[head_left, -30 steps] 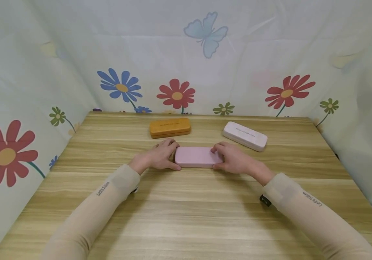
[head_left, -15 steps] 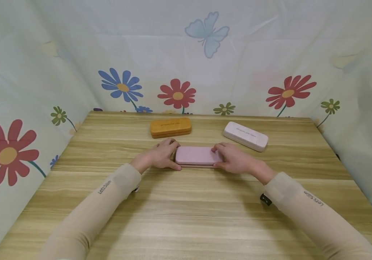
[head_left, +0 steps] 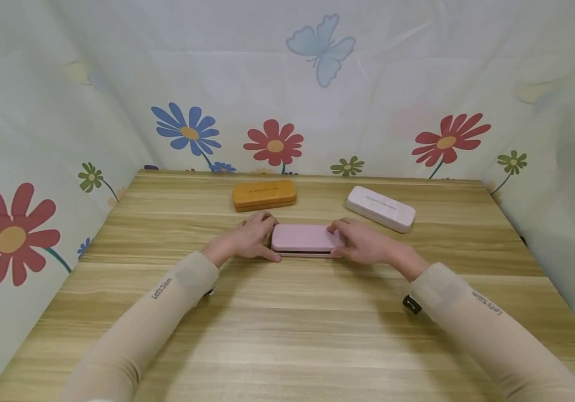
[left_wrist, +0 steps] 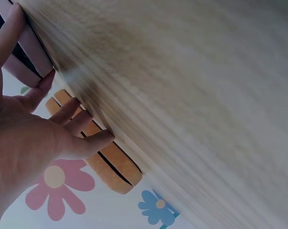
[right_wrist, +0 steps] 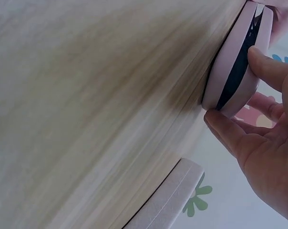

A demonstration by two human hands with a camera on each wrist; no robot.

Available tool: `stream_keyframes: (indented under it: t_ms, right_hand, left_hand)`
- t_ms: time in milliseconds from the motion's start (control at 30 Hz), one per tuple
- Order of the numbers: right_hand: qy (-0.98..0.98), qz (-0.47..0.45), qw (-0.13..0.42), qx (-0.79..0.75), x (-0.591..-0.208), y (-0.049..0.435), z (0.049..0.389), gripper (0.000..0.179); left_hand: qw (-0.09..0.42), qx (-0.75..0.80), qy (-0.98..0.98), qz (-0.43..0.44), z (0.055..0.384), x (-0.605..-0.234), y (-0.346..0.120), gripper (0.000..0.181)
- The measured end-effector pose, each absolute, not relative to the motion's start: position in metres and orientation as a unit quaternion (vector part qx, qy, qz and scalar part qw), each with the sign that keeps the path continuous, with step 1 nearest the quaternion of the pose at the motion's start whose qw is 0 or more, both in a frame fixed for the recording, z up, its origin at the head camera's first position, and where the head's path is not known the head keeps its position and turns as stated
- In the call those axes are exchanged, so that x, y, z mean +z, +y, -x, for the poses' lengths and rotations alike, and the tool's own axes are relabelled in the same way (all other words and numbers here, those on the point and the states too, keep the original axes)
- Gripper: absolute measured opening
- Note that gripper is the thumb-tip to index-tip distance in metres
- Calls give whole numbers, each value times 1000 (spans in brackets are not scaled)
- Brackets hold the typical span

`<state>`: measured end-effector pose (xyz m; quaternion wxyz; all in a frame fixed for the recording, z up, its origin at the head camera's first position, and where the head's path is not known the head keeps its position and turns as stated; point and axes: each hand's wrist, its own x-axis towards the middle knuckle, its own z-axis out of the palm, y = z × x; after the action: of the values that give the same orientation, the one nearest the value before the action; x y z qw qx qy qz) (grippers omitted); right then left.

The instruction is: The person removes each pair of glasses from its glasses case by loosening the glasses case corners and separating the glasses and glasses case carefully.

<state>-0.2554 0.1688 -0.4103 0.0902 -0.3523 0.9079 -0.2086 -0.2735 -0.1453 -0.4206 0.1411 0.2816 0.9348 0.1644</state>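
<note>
Case (head_left: 300,238), pink, flat on surface (head_left: 287,329), between left hand (head_left: 252,239) and right hand (head_left: 365,243); long axis hand to hand, neither nearer, both in contact. Lid (right_wrist: 264,31) ajar over base (right_wrist: 223,67), dark gap along near long side. Left hand: thumb and index pinching left end. Right hand: gripping right end, thumb at the gap. Orange case (head_left: 264,195) just beyond left hand; white case (head_left: 381,209) beyond right, angled.

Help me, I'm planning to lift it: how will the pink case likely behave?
The pink case is probably stiff, as its outline looks straight and unbent. Its lid may swing, since a dark gap shows beneath it. It seems unlikely to roll, being broad and flat-topped.
</note>
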Motion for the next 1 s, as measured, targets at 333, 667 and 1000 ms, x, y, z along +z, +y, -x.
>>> stream_keyframes:
  t_ms: [333, 667, 1000]
  right_hand:
    - [905, 352, 98, -218, -409, 170, 257, 48]
    - [900, 363, 105, -218, -409, 171, 262, 48]
    - [900, 366, 107, -209, -408, 172, 263, 47]
  left_hand:
    - [141, 171, 934, -280, 274, -421, -145, 79]
    - [145, 170, 935, -277, 274, -420, -145, 81]
    - [148, 171, 933, -279, 274, -419, -144, 82]
